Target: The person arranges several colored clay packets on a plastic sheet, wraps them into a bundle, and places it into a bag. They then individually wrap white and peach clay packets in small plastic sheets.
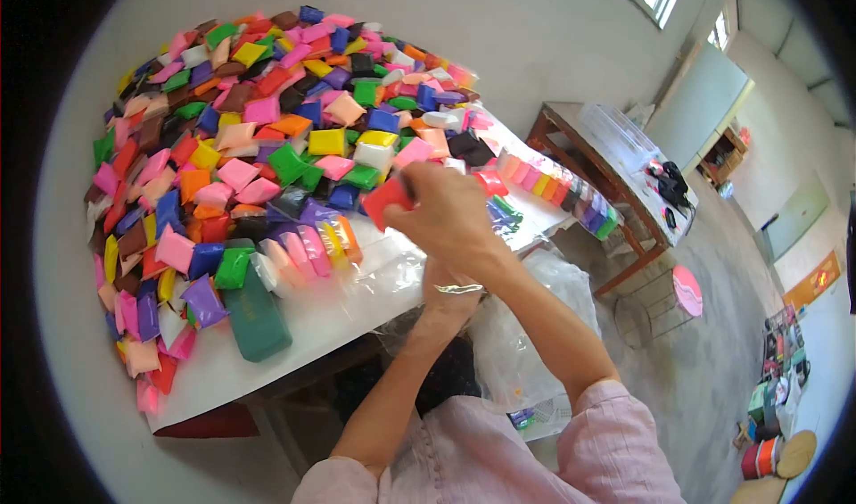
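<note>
My right hand [446, 210] is closed around a red packet [385, 202] above the white tabletop [348, 303]. Another red packet [490, 183] shows just past its far side. Below and partly behind my right wrist is my left hand [450, 301], its fingers hidden. Clear plastic film [383, 276] spreads beside it. To the left, a row of coloured packets [312, 250] lies in clear plastic. A dark green case [257, 317] rests near the table's front edge.
A large heap of coloured packets [259, 111] covers the back and left of the table. Right of my hands lies a bagged row of packets [553, 187]. A clear plastic bag [535, 326] hangs by my lap. A pink-topped stool [687, 290] and side table [571, 116] stand right.
</note>
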`<state>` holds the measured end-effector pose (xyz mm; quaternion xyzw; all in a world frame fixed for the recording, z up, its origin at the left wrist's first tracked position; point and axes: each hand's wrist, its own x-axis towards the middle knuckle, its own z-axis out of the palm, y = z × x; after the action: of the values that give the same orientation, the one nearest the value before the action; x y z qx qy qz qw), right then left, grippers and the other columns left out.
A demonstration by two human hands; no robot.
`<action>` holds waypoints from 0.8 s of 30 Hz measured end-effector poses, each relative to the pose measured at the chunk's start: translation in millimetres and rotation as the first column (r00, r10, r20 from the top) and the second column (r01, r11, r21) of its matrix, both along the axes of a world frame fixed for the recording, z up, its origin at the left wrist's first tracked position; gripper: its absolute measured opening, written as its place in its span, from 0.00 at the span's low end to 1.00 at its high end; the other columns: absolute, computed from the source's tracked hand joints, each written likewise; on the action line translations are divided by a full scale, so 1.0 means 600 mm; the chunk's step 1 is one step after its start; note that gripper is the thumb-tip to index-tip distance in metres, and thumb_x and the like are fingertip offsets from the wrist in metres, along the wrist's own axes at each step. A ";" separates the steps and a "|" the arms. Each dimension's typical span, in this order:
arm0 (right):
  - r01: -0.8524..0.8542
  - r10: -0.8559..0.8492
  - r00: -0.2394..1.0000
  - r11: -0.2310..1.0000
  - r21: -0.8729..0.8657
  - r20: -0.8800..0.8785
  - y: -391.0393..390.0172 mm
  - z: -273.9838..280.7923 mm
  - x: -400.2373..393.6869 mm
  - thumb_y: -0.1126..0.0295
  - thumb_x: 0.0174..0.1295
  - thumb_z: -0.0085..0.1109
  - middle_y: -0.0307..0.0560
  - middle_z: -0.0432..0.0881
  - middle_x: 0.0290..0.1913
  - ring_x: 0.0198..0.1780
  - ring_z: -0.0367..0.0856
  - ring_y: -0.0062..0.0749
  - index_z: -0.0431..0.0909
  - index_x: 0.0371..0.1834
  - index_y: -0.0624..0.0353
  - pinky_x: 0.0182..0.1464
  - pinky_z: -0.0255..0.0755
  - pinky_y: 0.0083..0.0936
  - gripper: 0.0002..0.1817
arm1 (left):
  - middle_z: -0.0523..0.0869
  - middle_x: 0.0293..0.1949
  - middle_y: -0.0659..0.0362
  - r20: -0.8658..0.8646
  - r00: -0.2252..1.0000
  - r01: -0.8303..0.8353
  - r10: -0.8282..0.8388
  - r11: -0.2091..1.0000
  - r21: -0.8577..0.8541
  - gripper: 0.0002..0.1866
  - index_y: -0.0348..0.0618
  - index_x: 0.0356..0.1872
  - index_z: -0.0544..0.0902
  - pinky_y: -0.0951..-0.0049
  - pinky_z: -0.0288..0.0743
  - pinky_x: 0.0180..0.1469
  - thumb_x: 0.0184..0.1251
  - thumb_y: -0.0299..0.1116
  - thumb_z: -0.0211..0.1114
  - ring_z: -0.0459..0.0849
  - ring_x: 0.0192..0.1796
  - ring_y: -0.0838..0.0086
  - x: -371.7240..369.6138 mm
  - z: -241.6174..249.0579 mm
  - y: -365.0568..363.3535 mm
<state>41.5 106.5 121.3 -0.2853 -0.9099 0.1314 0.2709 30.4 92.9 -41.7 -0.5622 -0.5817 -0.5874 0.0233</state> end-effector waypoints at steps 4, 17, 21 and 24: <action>-0.149 0.051 0.928 0.958 -0.244 -0.368 -0.066 0.033 0.213 0.74 0.49 0.70 0.39 0.82 0.34 0.38 0.78 0.13 0.80 0.53 0.67 0.38 0.72 0.16 0.25 | 0.82 0.51 0.54 -0.044 0.988 0.148 -0.148 0.989 -0.001 0.24 0.35 0.58 0.74 0.66 0.74 0.58 0.59 0.24 0.69 0.80 0.57 0.68 -0.013 0.023 -0.008; -0.431 -0.285 0.706 0.554 -0.713 -0.648 -0.009 -0.171 0.225 0.73 0.60 0.67 0.33 0.83 0.38 0.38 0.76 0.13 0.83 0.46 0.63 0.39 0.69 0.14 0.12 | 0.81 0.55 0.41 -0.009 0.985 0.167 -0.172 0.966 -0.196 0.26 0.35 0.66 0.72 0.61 0.74 0.60 0.66 0.21 0.56 0.81 0.56 0.50 -0.043 0.071 -0.035; -0.447 -0.339 0.628 0.580 -0.681 -0.701 0.009 -0.181 0.183 0.77 0.60 0.66 0.33 0.83 0.38 0.38 0.78 0.13 0.82 0.48 0.64 0.41 0.71 0.15 0.13 | 0.81 0.55 0.40 0.247 0.945 0.258 -0.214 0.952 -0.164 0.23 0.32 0.62 0.74 0.62 0.74 0.62 0.65 0.21 0.56 0.81 0.58 0.50 -0.040 0.092 -0.048; -0.489 -0.239 0.559 0.678 -0.549 -0.794 0.022 -0.201 0.166 0.77 0.60 0.66 0.33 0.83 0.38 0.37 0.77 0.12 0.82 0.49 0.64 0.39 0.70 0.13 0.13 | 0.81 0.53 0.39 0.210 0.958 0.230 -0.193 0.959 -0.166 0.21 0.29 0.59 0.76 0.60 0.73 0.63 0.63 0.19 0.57 0.80 0.59 0.47 -0.044 0.077 -0.041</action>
<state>141.1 119.9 0.8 -0.1994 -0.5649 0.6150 0.5127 4.3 68.6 4.3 -0.5619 -0.5705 -0.5801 -0.1493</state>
